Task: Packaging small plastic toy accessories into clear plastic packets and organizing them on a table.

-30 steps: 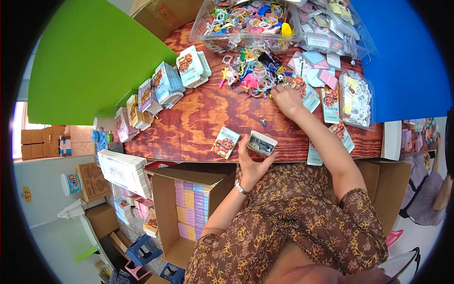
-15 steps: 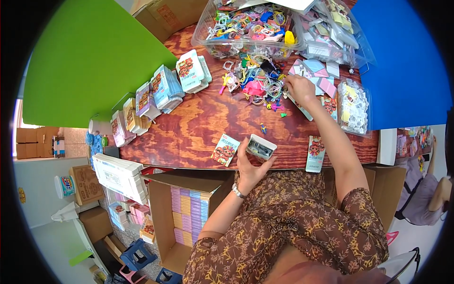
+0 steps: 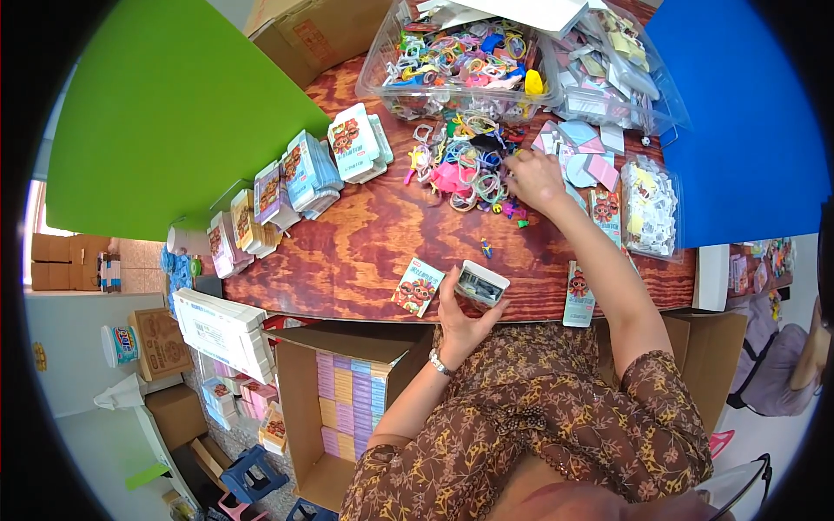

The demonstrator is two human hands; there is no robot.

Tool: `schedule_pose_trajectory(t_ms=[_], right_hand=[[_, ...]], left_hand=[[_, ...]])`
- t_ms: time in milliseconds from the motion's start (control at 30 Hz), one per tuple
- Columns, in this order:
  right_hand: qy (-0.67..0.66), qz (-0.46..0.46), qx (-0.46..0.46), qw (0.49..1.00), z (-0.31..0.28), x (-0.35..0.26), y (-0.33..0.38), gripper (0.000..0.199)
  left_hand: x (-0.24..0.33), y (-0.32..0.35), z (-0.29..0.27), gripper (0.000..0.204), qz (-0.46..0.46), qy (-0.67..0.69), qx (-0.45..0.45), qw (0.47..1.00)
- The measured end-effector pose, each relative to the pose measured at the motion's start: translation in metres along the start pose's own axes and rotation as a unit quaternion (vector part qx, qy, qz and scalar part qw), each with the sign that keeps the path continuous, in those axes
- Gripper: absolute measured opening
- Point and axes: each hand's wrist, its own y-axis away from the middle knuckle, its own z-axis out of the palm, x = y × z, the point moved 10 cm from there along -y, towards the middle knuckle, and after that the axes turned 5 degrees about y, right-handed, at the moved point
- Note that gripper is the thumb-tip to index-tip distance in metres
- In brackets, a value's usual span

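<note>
My left hand [image 3: 462, 323] is wrapped round a small open carton [image 3: 482, 285] at the table's front edge. Its open top faces up, and dark contents show inside. At the right edge of a loose pile of colourful trinkets and bands [image 3: 469, 165], my right hand [image 3: 534, 181] has its fingers bent together; what they grip, if anything, is hidden. Left of the carton lies a light blue printed box [image 3: 416, 287]. Another slim printed box [image 3: 579, 295] lies to its right, under my right forearm. A tiny blue and yellow figure [image 3: 486, 248] sits just behind the carton.
Clear plastic bins of trinkets [image 3: 373, 87] and flat packets [image 3: 665, 108] stand at the back. Rows of flattened cartons [image 3: 308, 178] line the left side by a green panel [image 3: 174, 113]. A blue panel [image 3: 747, 113] borders the right, near a tray of white pieces [image 3: 650, 208].
My right hand has shifted left and nearer to me, from beside the pink cards to the pile's edge. My left hand keeps the carton. The whole view has shifted slightly.
</note>
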Motion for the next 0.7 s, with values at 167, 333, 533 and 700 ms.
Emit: schedule_pose_trajectory(t_ms=[167,333,533,700], right_hand=[[-0.144,0.063,0.063,0.986,-0.033,0.009,-0.010,0.035],[-0.067,-0.147,0.038,0.986,-0.027,-0.063,-0.007,0.058],[-0.189,-0.135,0.194,0.953,-0.110,-0.040,0.009,0.033],[-0.730,0.042,0.137,0.668,-0.269,-0.048,0.065,0.045]], left_hand=[[0.000,-0.003,-0.001,0.105,-0.001,-0.005,-0.002,1.000],[0.000,0.006,0.004,0.105,-0.019,0.026,-0.011,0.999],[0.007,-0.005,-0.018,0.099,0.015,0.015,0.039,0.999],[0.011,0.007,-0.021,0.097,0.001,-0.007,0.039,0.999]])
